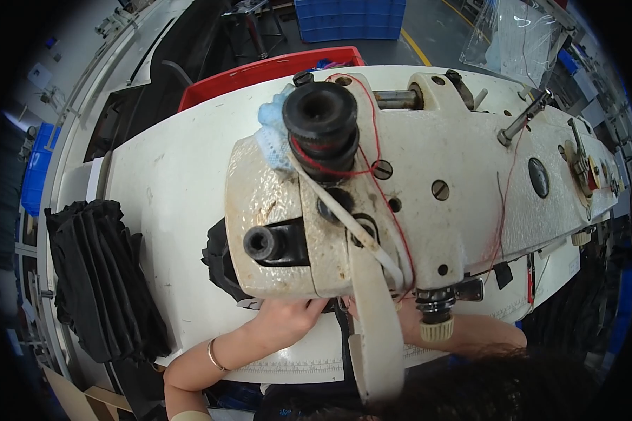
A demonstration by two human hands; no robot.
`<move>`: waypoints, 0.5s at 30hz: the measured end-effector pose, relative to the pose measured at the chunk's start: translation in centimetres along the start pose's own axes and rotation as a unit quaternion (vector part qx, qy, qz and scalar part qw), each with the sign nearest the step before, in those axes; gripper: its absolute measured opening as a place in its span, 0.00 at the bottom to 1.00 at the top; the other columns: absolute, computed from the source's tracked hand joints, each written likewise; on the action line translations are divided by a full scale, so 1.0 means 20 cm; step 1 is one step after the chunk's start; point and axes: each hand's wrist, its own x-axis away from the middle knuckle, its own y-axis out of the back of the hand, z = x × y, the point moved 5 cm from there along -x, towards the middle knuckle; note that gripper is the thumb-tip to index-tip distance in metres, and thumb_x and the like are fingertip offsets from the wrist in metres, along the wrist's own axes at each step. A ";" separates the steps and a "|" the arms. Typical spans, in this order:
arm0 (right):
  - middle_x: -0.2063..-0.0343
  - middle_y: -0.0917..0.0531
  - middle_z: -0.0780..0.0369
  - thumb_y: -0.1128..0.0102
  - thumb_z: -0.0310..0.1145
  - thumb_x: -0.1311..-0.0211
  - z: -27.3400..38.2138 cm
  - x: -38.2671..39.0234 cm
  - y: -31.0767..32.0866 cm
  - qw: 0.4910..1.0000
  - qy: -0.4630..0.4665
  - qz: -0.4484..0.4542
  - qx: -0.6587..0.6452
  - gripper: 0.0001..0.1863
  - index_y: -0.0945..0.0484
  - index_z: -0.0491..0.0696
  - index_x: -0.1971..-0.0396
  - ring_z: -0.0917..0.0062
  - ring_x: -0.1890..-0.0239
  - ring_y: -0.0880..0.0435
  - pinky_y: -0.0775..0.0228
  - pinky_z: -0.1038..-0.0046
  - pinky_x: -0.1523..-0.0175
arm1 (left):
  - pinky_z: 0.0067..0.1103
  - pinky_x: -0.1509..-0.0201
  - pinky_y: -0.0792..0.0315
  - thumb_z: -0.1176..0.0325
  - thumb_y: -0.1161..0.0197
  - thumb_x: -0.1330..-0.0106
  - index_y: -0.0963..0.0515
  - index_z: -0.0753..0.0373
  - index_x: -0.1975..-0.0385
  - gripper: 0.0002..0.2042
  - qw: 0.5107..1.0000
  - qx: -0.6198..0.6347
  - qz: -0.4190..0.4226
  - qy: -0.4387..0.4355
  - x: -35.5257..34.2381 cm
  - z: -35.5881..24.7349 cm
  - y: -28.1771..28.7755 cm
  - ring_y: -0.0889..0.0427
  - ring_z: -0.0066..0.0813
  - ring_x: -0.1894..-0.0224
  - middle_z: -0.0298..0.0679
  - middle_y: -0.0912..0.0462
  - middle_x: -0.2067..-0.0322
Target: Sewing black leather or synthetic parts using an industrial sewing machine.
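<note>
A cream sewing machine [477, 161] fills the middle, its head end over my hands. My left hand [288, 321], with a bangle on the wrist, lies under the head's front edge. Its knuckles show, but its fingertips are hidden. Black fabric [221, 259] pokes out left of the head, just beyond this hand, and a narrow black strip [345, 344] hangs toward me beside it. Of my right arm, the forearm [463, 332] comes in from the right; my right hand [352, 306] is almost wholly covered by the machine and a pale curved strap [378, 337].
A stack of folded black fabric pieces [105, 281] lies on the white table [168, 175] at the left. Behind the table are a red bin [274, 67] and a blue crate [351, 19]. Red thread [393, 224] runs across the machine; a blue cloth [274, 130] is tucked by its black knob.
</note>
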 end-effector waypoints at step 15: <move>0.71 0.22 0.58 0.43 0.27 0.59 -0.15 0.03 0.02 0.997 -0.008 0.046 -0.059 0.11 0.23 0.45 0.71 0.68 0.70 0.23 0.27 0.68 0.67 | 0.33 0.54 0.28 0.76 0.40 0.58 0.21 0.64 0.62 0.18 1.000 0.010 -0.001 0.025 0.02 0.06 0.00 0.22 0.43 0.59 0.45 0.22 0.62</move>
